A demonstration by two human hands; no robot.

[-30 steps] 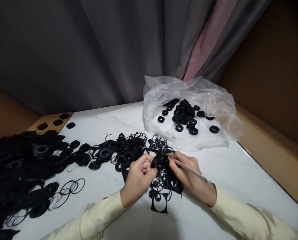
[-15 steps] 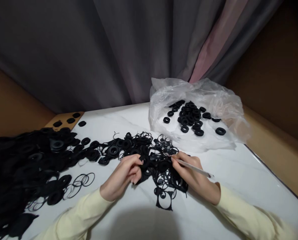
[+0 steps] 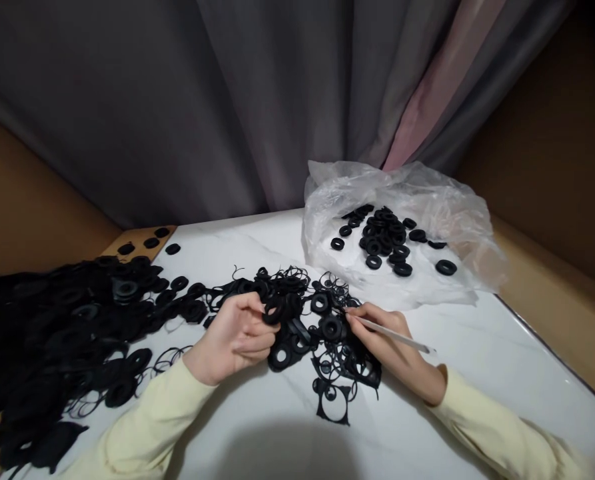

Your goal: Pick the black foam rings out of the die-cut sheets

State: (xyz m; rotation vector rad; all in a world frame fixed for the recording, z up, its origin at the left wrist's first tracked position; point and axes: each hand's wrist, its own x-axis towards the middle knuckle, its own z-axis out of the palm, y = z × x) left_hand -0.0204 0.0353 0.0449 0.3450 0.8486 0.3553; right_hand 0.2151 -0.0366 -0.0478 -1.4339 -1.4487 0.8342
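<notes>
My left hand (image 3: 234,337) is closed, its thumb and forefinger pinching a black rubber ring (image 3: 271,313) over the near side of a dark heap. The other fingers are curled in. My right hand (image 3: 390,337) grips a slim silver-grey tool (image 3: 394,335) like a pen; it could be tweezers, but I cannot tell. The tool's tip points left into the black scraps by the fingertips. Between both hands lie thick black rings (image 3: 331,328) and thin cut-out rubber scraps (image 3: 334,400) with round holes.
A big pile of black rubber pieces (image 3: 62,320) covers the table's left side. An open clear plastic bag (image 3: 322,263) with several black rings (image 3: 384,230) lies at the back right. Grey curtains (image 3: 277,100) hang behind the white table (image 3: 227,233). Brown panels stand at both sides.
My left hand has drawn back left and slightly up, with the ring now showing in its fingers. More loose rings show between the hands. My right hand stays almost in place.
</notes>
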